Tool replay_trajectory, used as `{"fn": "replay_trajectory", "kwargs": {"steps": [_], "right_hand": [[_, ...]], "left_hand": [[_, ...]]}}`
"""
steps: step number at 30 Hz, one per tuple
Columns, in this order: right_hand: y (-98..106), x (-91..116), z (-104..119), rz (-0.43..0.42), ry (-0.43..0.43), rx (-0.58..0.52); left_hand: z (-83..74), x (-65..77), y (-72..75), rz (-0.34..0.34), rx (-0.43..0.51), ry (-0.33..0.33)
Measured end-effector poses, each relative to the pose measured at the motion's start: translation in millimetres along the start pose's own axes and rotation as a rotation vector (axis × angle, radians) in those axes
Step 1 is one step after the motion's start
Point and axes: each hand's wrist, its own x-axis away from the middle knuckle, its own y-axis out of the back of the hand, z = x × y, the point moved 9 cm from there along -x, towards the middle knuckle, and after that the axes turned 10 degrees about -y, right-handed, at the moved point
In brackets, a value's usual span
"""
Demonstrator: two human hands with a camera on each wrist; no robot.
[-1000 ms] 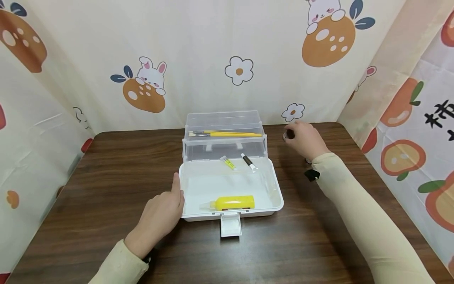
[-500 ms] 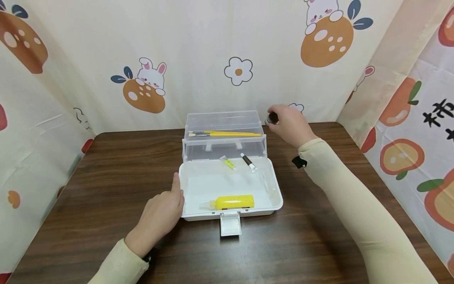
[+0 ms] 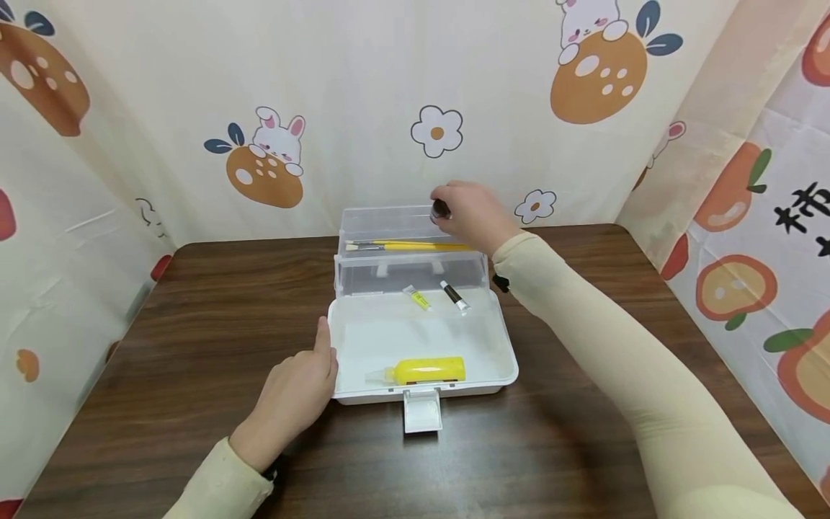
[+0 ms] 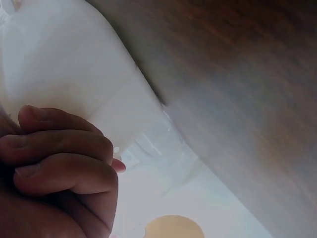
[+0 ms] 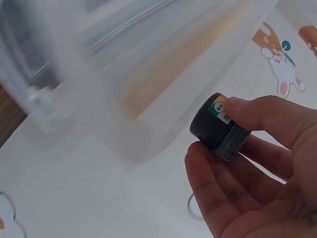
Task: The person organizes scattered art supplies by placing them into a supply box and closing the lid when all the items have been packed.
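My right hand (image 3: 476, 213) pinches a small black-capped jar (image 5: 218, 124) between thumb and fingers. It has a coloured label and is held beside the raised clear tray of a white plastic storage box (image 3: 363, 339). At the box's left edge, my left hand (image 3: 298, 389) grips the rim, one finger pointing away along it; the other fingers look curled in the left wrist view, their exact contact partly hidden. Inside the box lie a yellow bottle (image 3: 428, 370), a small yellow tube (image 3: 417, 297) and a small dark tube (image 3: 454, 295).
Yellow paintbrushes (image 3: 408, 246) lie in the clear upper tray (image 3: 408, 270). The box's white latch (image 3: 422, 412) hangs down in front. A dark wooden table (image 3: 194, 324) bears the box, with a patterned curtain (image 3: 363, 86) behind and at the sides.
My right hand has moved left with the small jar, from over the table right of the box to the raised tray. My left hand has stayed at the box's edge.
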Motion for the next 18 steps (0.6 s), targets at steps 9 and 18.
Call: {"fn": "replay_trajectory", "kwargs": {"steps": [9,18], "right_hand": [[-18,-26,22,0.065,0.039,-0.017],[-29,-33,33,0.082,0.051,-0.014]], "left_hand": [[-1.9,-1.0,-2.3,0.017,0.004,-0.002],[0.6,1.9,-2.3,0.021,-0.016,0.016]]}}
